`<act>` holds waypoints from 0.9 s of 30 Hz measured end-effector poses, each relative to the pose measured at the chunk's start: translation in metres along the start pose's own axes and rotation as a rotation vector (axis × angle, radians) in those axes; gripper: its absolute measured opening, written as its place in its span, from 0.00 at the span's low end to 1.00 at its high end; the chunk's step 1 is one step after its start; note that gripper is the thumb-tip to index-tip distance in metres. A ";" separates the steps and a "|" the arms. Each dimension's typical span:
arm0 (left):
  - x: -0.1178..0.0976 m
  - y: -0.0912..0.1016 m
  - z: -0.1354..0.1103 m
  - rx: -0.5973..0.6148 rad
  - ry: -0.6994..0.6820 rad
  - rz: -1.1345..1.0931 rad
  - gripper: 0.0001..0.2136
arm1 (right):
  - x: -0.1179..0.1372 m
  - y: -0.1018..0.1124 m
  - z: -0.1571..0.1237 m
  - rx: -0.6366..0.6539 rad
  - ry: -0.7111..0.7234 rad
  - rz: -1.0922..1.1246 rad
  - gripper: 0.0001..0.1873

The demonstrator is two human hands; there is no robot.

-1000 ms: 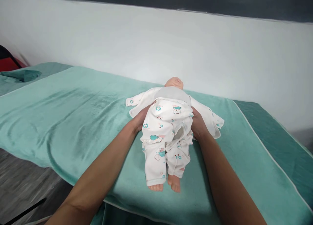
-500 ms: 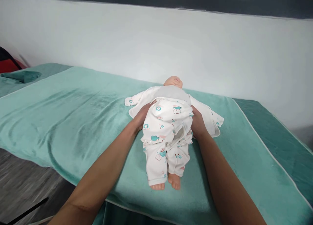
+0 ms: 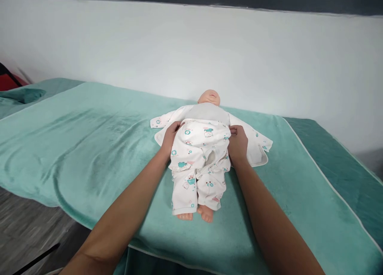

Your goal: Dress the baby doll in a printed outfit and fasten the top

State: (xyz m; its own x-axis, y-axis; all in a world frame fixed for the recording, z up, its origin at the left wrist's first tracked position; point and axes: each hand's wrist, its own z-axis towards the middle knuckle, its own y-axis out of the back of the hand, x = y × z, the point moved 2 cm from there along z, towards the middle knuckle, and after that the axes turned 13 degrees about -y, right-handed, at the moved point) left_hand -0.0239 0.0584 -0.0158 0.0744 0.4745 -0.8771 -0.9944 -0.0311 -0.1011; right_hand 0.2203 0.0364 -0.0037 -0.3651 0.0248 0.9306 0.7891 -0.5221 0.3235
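Note:
A baby doll (image 3: 210, 97) lies on its back, head towards the wall and bare feet towards me. It wears white printed baby pants (image 3: 199, 147), pulled up over its grey-white torso. A white jacket (image 3: 253, 145) is spread open beneath it, sleeves out to both sides. My left hand (image 3: 171, 137) is closed on the waistband at the doll's side, its fingertips partly hidden by the cloth. On the opposite side my right hand (image 3: 238, 144) pinches the waistband with bent fingers.
A green velvety sheet (image 3: 98, 135) covers the bed, with folds on the left. Behind stands a white wall (image 3: 179, 47). Dark grey floor (image 3: 26, 223) shows at lower left, with a thin black rod (image 3: 37, 259). A red and black object (image 3: 8, 81) sits at the far left edge.
My right hand has moved up to the waistband and its fingers are now bent inward. The left hand stays at its side. The doll's legs lie slightly higher in view.

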 end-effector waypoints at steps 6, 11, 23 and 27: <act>0.001 0.001 0.002 -0.045 -0.093 0.032 0.12 | -0.001 0.001 0.001 0.035 0.023 0.070 0.10; -0.001 0.003 0.002 -0.030 -0.131 0.098 0.12 | -0.002 0.002 -0.001 0.066 0.021 0.238 0.10; -0.023 -0.017 0.026 0.305 -0.398 0.419 0.07 | 0.019 0.009 0.010 0.460 0.278 0.081 0.12; -0.025 -0.021 0.042 0.355 -0.388 0.520 0.09 | 0.027 0.007 0.014 0.493 0.270 -0.009 0.14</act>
State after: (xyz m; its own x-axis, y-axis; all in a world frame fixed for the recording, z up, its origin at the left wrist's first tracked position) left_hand -0.0084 0.0835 0.0281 -0.3796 0.7552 -0.5344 -0.8634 -0.0817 0.4978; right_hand 0.2225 0.0452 0.0257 -0.4351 -0.2260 0.8716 0.8993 -0.0612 0.4330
